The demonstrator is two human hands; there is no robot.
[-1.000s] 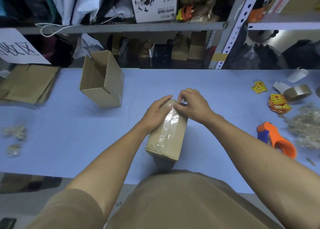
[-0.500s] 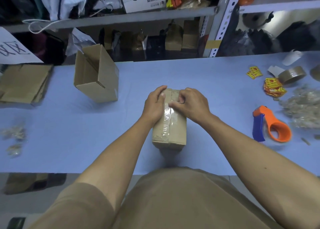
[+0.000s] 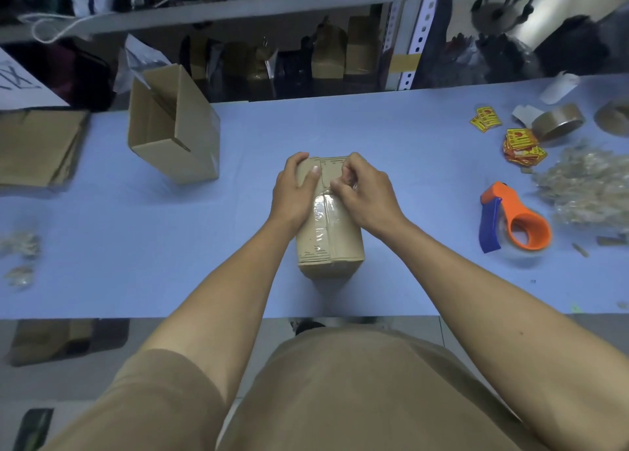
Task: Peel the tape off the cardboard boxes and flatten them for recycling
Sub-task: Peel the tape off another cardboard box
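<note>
A small sealed cardboard box stands in the middle of the blue table. Clear tape runs along its top seam. My left hand presses on the box's top left side, thumb lying across the top. My right hand pinches the lifted end of the tape between thumb and fingers, about a third of the way along the seam. The far part of the seam shows bare cardboard. An open cardboard box lies tipped on its side at the left.
A stack of flattened cardboard lies at far left. An orange and blue tape dispenser, a heap of peeled tape, tape rolls and yellow-red stickers sit at right. Small tape scraps lie at left. Cluttered shelves rise behind the table.
My right hand has pulled the tape end toward me along the seam, baring the far part of the box top. My left hand stayed on the box; the view tilted down.
</note>
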